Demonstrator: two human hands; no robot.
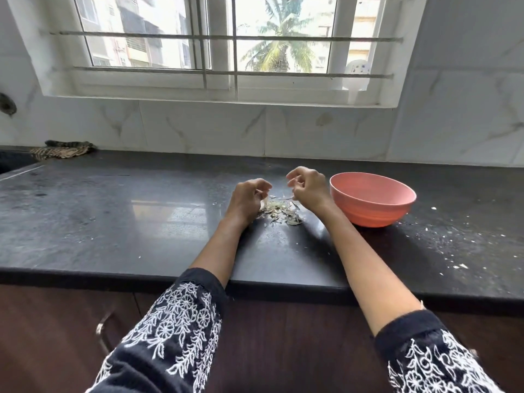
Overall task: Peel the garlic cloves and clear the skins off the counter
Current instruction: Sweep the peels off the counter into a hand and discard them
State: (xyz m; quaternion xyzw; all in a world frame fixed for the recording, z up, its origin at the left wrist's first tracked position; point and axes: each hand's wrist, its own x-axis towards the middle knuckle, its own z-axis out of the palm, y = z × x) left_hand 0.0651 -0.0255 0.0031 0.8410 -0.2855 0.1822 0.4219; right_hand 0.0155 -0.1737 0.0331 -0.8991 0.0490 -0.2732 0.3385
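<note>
Fingers [262, 186] of the left hand [248, 198] are curled over, and a pale sliver, perhaps a garlic clove or a strip of its skin, shows just beneath them; whether they pinch it I cannot tell. Those of the right hand [307, 186] are curled too, thumb drawn toward the fingertips, and whether anything is held between them is too small to make out. Both hands hover close over the loose heap of pale, papery garlic skins [279, 212], which lies on the dark polished stone counter [113, 222] between the wrists, the left wrist touching its edge.

Just right of the right hand stands a round salmon-pink plastic bowl [373, 202], upright; its inside is mostly hidden from this angle, so I cannot say whether peeled cloves lie in it. Farther right, small white flecks [442, 239] are scattered over the stone. At the far left, against the wall, lies a crumpled striped cloth [63, 150].

Judging by the size of the heap, much of the peeling looks done, though one clove may yet be in hand. Clearing has not begun: the heap and the scattered flecks are all left to gather off the stone
</note>
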